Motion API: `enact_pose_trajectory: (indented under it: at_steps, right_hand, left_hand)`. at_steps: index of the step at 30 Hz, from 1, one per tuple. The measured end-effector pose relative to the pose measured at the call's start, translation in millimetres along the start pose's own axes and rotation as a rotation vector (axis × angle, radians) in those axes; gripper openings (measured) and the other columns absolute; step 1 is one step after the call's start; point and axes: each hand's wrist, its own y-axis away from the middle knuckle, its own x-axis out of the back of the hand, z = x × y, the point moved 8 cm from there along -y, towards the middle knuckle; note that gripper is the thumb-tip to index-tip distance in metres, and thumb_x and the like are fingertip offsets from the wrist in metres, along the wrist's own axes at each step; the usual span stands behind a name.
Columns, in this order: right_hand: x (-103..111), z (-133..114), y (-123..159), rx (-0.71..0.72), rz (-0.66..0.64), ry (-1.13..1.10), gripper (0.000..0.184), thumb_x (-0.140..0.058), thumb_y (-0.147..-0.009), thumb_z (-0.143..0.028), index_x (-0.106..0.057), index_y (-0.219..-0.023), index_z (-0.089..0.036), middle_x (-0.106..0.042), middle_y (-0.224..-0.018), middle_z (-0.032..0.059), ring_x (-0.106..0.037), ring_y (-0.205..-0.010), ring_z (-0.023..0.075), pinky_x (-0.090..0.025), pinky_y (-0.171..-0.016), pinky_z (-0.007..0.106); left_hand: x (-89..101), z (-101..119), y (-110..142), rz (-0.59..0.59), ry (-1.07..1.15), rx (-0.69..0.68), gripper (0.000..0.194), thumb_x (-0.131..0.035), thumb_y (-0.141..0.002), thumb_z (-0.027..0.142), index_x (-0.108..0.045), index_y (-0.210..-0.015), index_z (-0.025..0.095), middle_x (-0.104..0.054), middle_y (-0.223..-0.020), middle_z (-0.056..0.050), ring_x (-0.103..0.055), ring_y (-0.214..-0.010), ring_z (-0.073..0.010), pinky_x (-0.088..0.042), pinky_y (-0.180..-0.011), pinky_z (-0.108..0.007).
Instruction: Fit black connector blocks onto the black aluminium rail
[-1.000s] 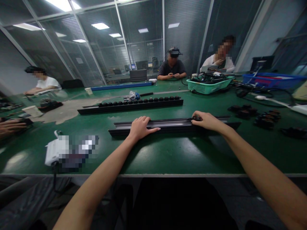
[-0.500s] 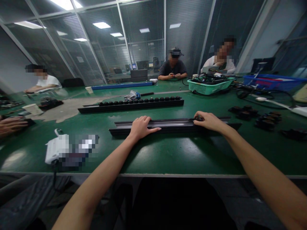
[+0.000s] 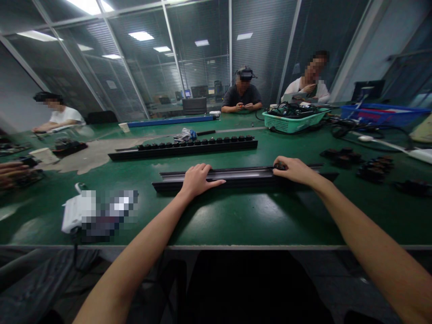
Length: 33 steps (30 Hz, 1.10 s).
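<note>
A long black channel rail (image 3: 236, 181) with a shiny inner groove lies on the green table in front of me. My left hand (image 3: 197, 179) is closed over its left part, fingers bent across the far side and thumb stretched along the near wall. Toward the rail's right end, my right hand (image 3: 290, 168) pinches a small dark round part (image 3: 279, 166) at the groove; the fingers cover much of it. Behind stands a second black rail (image 3: 189, 150) with a row of black knob-like parts (image 3: 199, 142) in it.
Several black parts (image 3: 374, 168) lie in groups on the right. A green basket (image 3: 295, 122) of cables and a blue tray (image 3: 381, 114) stand farther back. At left are a white device (image 3: 77, 211), a blurred-out flat object (image 3: 111, 216) and another person's hand (image 3: 13, 173). People sit across the table.
Both of my hands keep their places on the rail. The view has shifted slightly. At the far left, the other person's hand has moved a little, and dark items show beneath it.
</note>
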Motion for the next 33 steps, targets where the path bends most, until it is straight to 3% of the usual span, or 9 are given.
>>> enact_pose_trajectory:
  at_steps: [33]
  right_hand:
    - [6.2,9.2,2.4,-0.013,0.023,0.028,0.024,-0.056,-0.077,-0.045,-0.064,-0.088,-0.025,-0.064,-0.075,0.0019,-0.057,-0.069,0.0192,-0.041,-0.064,0.029]
  left_hand:
    - [-0.7,-0.9,0.6,-0.014,0.011,0.004,0.070,-0.044,-0.080,0.083,-0.064,-0.105,0.020,-0.067,-0.105,-0.011,-0.062,-0.098,-0.0274,-0.046,-0.085,-0.038]
